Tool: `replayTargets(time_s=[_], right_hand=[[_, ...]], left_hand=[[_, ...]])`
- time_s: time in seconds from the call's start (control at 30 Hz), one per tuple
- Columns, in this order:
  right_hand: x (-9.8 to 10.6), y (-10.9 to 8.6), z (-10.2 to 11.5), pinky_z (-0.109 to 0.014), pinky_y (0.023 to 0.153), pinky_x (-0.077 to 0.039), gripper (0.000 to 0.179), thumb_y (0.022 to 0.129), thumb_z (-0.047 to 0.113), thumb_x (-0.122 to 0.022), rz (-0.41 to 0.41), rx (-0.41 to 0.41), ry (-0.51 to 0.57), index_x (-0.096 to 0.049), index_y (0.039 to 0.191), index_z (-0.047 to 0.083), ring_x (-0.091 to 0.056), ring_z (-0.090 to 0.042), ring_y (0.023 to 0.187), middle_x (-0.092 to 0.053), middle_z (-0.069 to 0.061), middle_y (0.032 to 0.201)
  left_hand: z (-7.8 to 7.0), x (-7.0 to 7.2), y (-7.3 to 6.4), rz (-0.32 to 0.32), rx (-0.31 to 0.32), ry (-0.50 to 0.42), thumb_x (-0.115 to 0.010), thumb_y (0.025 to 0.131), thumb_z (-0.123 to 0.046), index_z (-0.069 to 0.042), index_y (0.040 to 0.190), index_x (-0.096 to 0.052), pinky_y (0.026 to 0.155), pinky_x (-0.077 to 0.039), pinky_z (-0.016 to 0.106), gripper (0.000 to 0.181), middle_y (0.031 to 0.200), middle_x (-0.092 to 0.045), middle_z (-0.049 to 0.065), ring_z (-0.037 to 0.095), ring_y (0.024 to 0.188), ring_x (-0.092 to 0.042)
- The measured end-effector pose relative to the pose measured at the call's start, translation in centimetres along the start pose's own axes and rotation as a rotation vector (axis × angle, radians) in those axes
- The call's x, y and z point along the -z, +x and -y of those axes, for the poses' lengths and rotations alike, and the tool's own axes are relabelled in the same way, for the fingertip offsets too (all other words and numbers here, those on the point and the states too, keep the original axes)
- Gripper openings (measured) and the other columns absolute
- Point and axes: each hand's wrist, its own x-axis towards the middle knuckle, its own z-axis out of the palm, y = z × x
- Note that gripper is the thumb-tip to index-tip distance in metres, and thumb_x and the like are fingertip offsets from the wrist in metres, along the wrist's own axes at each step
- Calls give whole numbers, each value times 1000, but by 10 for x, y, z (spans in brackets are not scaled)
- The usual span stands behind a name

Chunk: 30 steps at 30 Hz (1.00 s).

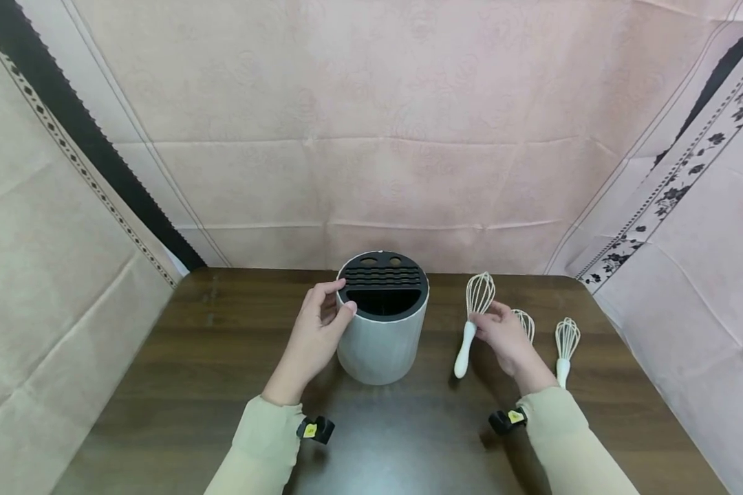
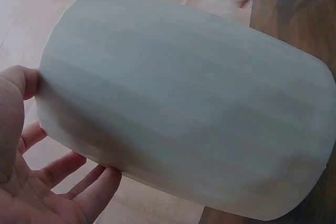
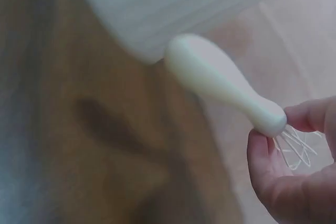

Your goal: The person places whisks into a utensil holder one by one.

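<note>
In the head view my left hand (image 1: 317, 324) holds the left side of a pale grey utensil holder (image 1: 380, 354), its thumb and index finger at the rim. The holder stands upright under a black lid (image 1: 384, 280) with round holes, wavy slots and a large opening. The left wrist view shows the fingertips (image 2: 107, 176) against its wall. My right hand (image 1: 506, 337) pinches a white whisk (image 1: 466, 350) where handle and wires meet. This whisk is tilted, wires up and handle down, to the right of the holder. Its handle (image 3: 210, 72) points toward the holder in the right wrist view.
A second whisk (image 1: 525, 323) lies partly hidden behind my right hand. Farther right, a third whisk (image 1: 565, 347) is on the brown wooden table (image 1: 235, 412), partly covered by the right forearm. Pale cloth (image 1: 408, 137) hangs behind the table and at both sides.
</note>
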Motion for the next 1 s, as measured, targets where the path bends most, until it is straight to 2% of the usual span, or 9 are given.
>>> replayTargets(time_s=[0.1,0.2,0.43,0.67,0.8,1.0], right_hand=[[1,-7,20,-28,87,-52,72,96,15,-60,-4,61,71,-15,149,-5,-63,-16,99,-55,-24,124],[3,-17,39,-24,80,-53,74,95,17,-61,-17,112,106,-15,150,-2,-64,-11,92,-58,-15,118],[3,-39,73,-25,77,-54,79,94,20,-64,13,199,141,-13,152,2,-62,-12,92,-60,-5,110],[-3,-49,97,-26,75,-55,75,93,13,-65,26,289,272,-19,150,3,-63,-15,92,-60,-8,109],[-7,-55,105,-29,76,-56,74,92,8,-65,-9,327,372,-19,149,5,-64,-17,91,-59,-11,111],[-10,-63,119,-33,76,-57,73,90,6,-67,-81,409,535,-21,146,11,-62,-20,94,-52,-17,113]], left_hand=[[-1,-2,-2,-11,-2,0,-60,94,-42,-27,136,-48,100,-44,35,45,130,-44,-2,19,121,-49],[-1,-4,-3,-12,-14,-4,-60,94,-42,-25,137,-48,100,-44,38,47,131,-44,1,21,121,-49],[0,-6,-4,-14,-12,4,-58,95,-44,-27,137,-47,100,-43,37,47,130,-44,-1,19,120,-49],[2,-6,-2,-35,-30,17,-56,95,-47,-29,137,-46,100,-43,43,47,130,-44,-2,19,121,-49],[4,-6,-1,-43,-31,15,-56,94,-49,-29,136,-47,100,-43,44,48,130,-44,-2,19,120,-49],[2,-6,-1,-45,-27,28,-56,95,-48,-29,136,-47,100,-43,39,46,131,-43,-3,19,120,-49]])
